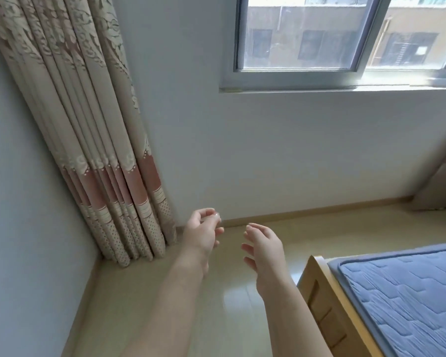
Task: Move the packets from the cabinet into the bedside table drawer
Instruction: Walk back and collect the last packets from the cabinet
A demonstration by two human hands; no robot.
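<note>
Both my hands are raised in front of me over the floor, near the corner of the room. My left hand [202, 231] has its fingers loosely curled and holds nothing. My right hand [264, 249] is beside it, a little apart, with relaxed fingers and nothing in it. No packets, cabinet or bedside table drawer show in the head view.
A patterned curtain [106, 155] hangs in the left corner down to the glossy beige floor [216, 305]. A window [319, 42] sits high in the white wall. The wooden bed frame [322, 300] with a blue mattress [407, 292] fills the lower right.
</note>
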